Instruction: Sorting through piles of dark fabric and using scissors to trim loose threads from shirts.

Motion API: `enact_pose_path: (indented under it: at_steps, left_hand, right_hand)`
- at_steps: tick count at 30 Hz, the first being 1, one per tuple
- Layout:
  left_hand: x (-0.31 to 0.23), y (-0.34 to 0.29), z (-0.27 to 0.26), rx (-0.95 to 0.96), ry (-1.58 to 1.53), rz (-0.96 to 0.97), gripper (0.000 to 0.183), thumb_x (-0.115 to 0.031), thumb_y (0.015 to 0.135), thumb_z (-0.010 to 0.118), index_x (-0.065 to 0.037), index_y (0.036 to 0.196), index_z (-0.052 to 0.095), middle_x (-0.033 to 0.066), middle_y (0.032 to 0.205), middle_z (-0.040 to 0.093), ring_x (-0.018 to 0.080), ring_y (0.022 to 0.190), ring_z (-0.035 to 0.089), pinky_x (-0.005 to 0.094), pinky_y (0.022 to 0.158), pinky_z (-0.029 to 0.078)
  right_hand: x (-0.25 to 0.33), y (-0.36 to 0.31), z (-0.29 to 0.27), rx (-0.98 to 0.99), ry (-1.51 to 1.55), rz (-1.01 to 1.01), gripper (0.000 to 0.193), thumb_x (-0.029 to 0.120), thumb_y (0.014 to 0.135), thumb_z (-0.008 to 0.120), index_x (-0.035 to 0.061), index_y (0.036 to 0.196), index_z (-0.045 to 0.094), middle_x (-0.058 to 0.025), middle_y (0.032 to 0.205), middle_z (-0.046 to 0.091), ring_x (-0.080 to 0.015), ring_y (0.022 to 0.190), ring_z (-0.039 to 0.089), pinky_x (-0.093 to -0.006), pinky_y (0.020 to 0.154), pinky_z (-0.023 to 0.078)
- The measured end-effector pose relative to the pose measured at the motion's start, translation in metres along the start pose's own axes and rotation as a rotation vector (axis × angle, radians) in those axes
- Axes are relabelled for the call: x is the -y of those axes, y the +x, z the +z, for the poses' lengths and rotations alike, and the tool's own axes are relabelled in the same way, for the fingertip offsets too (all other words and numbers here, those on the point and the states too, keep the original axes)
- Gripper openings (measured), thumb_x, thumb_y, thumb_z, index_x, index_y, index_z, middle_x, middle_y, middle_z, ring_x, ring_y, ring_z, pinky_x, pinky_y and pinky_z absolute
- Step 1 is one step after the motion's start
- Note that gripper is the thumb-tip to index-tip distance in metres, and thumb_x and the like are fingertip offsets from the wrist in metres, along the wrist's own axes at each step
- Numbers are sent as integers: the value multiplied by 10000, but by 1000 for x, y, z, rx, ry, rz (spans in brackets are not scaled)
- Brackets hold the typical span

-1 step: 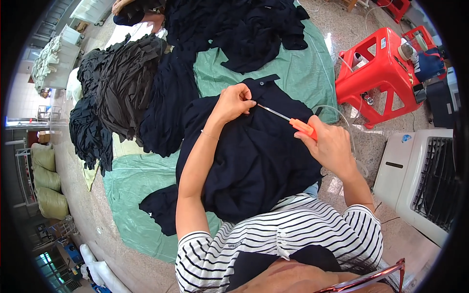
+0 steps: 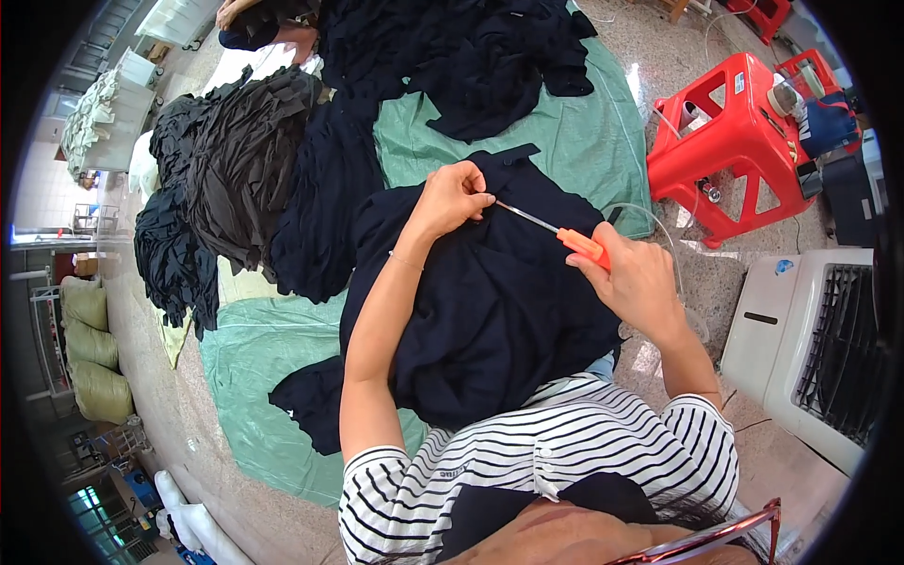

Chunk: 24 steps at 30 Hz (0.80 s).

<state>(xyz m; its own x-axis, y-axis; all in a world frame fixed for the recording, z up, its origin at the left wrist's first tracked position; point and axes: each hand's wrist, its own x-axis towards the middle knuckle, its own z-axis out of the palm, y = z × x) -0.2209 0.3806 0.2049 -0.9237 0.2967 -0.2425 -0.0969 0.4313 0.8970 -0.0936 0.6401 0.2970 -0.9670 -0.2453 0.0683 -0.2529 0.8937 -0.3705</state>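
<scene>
A dark navy garment (image 2: 490, 311) is spread over my lap, its far edge reaching onto the green sheet. My left hand (image 2: 452, 201) pinches the cloth near that edge, thumb and fingers pressed together. In my right hand (image 2: 642, 282) is a tool with an orange handle (image 2: 584, 247) and a thin metal shaft; its exact kind is unclear. The shaft points left, and its tip meets the cloth right beside my left thumb. What lies between the left fingertips is hidden.
Heaps of dark clothes (image 2: 250, 169) lie to the left and far side on a green sheet (image 2: 264, 395). At the right stand a red plastic stool (image 2: 730, 132) with small items on it and a white air cooler (image 2: 767, 320). Another person's hand (image 2: 226, 14) shows far left.
</scene>
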Motion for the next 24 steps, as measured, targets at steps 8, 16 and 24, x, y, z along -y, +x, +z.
enact_pose_path:
  at_steps: [8,16,24]
  left_hand:
    - [-14,12,-8,11,271,225,268,-111,793,796,16,1002,688,28,735,686,110,708,650,285,653,512]
    - [6,63,28,-13,675,292,127,-126,754,655,-83,857,716,162,853,666,344,862,661,428,770,534]
    - [19,63,17,-187,559,422,149,-123,859,611,-33,928,707,202,897,707,379,853,682,433,785,551]
  right_hand:
    - [-11,7,6,-61,-10,108,377,425,902,685,76,917,543,-158,750,669,-406,669,654,-495,557,482]
    - [-21,9,4,-31,-36,175,369,426,914,674,78,918,550,-181,709,655,-422,681,655,-518,570,480]
    - [-20,2,1,-85,38,153,393,444,916,669,69,916,550,-199,637,629,-425,635,649,-520,542,474]
